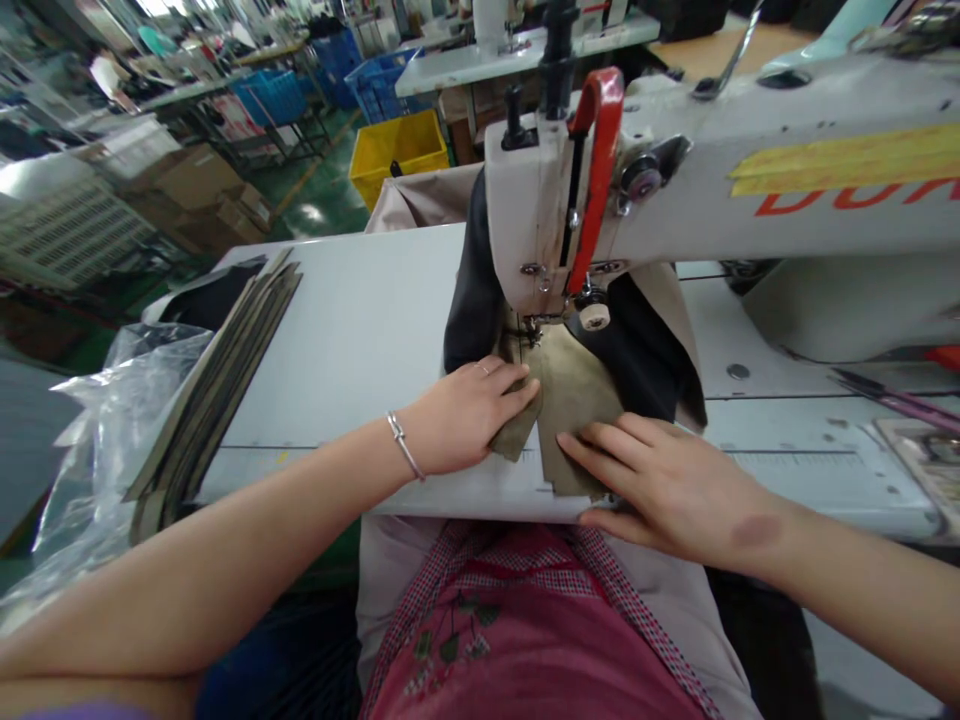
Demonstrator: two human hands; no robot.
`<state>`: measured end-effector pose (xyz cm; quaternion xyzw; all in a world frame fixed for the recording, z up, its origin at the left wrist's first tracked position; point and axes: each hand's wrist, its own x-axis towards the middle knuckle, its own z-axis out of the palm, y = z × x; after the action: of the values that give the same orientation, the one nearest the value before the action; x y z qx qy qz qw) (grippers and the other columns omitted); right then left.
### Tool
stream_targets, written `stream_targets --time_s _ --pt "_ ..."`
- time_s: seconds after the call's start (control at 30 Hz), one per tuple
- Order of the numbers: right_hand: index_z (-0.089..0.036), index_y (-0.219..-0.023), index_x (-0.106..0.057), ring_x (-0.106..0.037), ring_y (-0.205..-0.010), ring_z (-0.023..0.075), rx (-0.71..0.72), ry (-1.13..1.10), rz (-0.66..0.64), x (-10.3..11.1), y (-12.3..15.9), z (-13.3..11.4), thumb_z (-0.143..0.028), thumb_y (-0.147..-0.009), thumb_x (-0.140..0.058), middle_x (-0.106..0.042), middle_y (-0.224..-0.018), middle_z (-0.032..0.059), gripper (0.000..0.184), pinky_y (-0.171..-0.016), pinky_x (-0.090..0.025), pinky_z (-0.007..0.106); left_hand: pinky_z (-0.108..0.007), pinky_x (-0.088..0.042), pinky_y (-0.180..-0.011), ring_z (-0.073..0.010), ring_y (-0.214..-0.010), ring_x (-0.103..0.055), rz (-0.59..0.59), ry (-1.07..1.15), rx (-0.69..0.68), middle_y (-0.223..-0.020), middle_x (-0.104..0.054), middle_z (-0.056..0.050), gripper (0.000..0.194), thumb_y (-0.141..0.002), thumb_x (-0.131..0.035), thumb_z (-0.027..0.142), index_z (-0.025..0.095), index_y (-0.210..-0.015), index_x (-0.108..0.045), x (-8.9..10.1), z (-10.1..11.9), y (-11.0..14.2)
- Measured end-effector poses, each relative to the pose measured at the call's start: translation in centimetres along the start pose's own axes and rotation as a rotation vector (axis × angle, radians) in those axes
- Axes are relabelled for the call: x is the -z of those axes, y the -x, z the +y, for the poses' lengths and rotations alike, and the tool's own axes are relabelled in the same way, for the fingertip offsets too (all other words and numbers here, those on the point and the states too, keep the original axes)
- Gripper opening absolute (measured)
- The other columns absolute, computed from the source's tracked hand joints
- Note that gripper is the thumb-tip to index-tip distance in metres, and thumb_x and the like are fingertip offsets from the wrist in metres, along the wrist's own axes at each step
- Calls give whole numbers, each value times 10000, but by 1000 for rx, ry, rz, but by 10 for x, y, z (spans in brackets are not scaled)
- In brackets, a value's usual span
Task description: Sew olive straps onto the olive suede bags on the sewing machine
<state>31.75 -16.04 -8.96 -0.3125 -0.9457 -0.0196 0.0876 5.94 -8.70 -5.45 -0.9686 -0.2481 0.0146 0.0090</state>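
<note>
Left hand (461, 420) rests on the olive cloth (579, 385) below the head of the sewing machine (525, 220), fingers bent and close together; whether they pinch it, I cannot quite tell. Right hand (664, 480) lies on the cloth's near right part, fingers slightly spread, thumb apart by the front edge of the table (360, 340). Black fabric (649, 340) lies beside the cloth, and a stack of olive strips (225, 385) sits at far left
</note>
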Motion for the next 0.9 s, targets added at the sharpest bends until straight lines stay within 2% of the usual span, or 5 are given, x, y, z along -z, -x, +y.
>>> stream_targets --time_s 0.07,0.17,0.27,0.67,0.9 --pt "-92 -1377 -473 -527 -919 243 -3 13 54 -9 3 -6 -499 -924 -496 -609 -1081 117 610 -771 -470 386 -410 -451 -956 -266 -1155 -523 -11 -115 -17 -1339 -527 -193 472 -903 -505 179 44 -1354 -466 3 10 9" --pt "-78 -1356 -494 -524 -881 215 12 18 110 -14 5 -9 -337 -958 -488 -628 -1031 105 475 -730 -462 354 -365 -475 -771 -225 -905 -594 42 -242 -37 -1012 -663 -120 302 -951 -420 155 69 -1175 -604 8 26 15" --pt "-77 -1296 -546 -516 -815 194 39 15 135 -13 4 -10 -248 -959 -486 -630 -925 78 383 -669 -447 337 -355 -441 -673 -206 -765 -568 110 -280 -122 -828 -631 -63 253 -957 -420 170 112 -1010 -661 8 40 11" --pt "-97 -1153 -619 -552 -944 215 106 -121 201 -9 1 -7 -158 -936 -522 -658 -951 79 246 -773 -467 367 -386 -464 -771 -239 -917 -551 16 -167 -105 -1091 -618 -123 281 -960 -391 157 66 -1079 -628 0 67 18" --pt "-91 -1146 -629 -530 -836 203 62 -118 252 -12 -4 -12 -176 -932 -529 -642 -898 88 251 -707 -454 349 -315 -490 -819 -169 -881 -575 243 379 296 -898 -626 -64 311 -1007 -361 253 113 -955 -634 -7 39 13"
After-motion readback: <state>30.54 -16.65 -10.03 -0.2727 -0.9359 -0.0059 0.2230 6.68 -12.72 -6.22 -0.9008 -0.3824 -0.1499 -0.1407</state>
